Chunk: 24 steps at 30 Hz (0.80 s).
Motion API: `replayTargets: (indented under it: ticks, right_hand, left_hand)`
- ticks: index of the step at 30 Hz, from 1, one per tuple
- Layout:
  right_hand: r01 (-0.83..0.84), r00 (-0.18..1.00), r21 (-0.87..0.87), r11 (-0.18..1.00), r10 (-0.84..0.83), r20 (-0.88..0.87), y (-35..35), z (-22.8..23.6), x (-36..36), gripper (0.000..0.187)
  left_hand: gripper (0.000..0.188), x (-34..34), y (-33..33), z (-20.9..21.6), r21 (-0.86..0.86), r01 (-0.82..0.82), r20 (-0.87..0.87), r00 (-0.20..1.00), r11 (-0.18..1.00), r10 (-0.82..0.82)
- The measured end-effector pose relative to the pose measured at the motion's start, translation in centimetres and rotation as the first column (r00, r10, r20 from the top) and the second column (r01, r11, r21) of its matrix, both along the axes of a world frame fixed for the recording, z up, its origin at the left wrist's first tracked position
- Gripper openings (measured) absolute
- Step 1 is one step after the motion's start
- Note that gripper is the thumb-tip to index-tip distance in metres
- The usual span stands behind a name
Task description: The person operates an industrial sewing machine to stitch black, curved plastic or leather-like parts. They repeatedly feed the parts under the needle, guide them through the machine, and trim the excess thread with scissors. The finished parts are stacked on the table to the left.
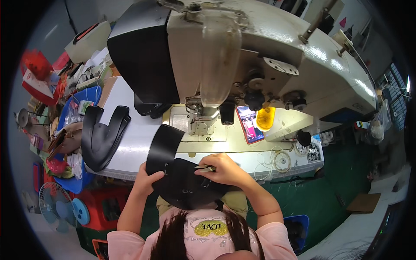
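The black leather piece (184, 184) you are working on lies at the near edge of the counter (130, 143), partly hanging over it toward your lap, with a broad rounded body low in the picture and a curved strap-like tongue (164, 143) that sweeps up and away from you toward the needle area. Its long axis therefore runs from your body up and slightly left toward the sewing machine (242, 56). Your left hand (145, 177) sits on the piece's left edge, fingers curled over and pinching the leather there. Your right hand (223, 169) rests on the upper right part of the piece, fingers closed around a small pair of thread snips (204, 167) whose tips point left, toward your other hand, across the leather. So the leather lies directly under and between both hands, and the right hand with the snips is the nearer one to the piece's middle. Beyond the tongue stands the presser foot and needle plate (200, 125), just apart from the leather. To the right of that lie a phone with a lit screen (250, 124) and a yellow cup (265, 119). On the left of the counter lies a stack of other black cut pieces (102, 134), well apart from your hands.
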State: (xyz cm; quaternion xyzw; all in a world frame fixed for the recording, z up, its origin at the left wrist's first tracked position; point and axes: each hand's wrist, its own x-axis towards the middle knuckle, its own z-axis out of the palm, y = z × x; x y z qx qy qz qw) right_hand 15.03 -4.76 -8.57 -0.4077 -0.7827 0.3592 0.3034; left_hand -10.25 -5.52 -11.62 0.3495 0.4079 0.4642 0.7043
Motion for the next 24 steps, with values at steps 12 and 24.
replayTargets:
  ticks: [12, 24]
  right_hand:
    - [0.487, 0.858, -0.125, 0.864, -0.446, 0.255, 6.8, 2.2, 6.7, 0.024]
    - [0.519, 0.851, 0.197, 0.832, -0.480, -0.214, 10.3, -1.6, 8.7, 0.021]
  left_hand:
    - [0.023, 8.6, 7.4, 3.3, 0.022, -0.082, 0.135, 0.988, 0.996, 0.078]
    - [0.020, 10.8, 9.6, 3.3, 0.034, -0.191, 0.312, 0.934, 0.981, 0.171]
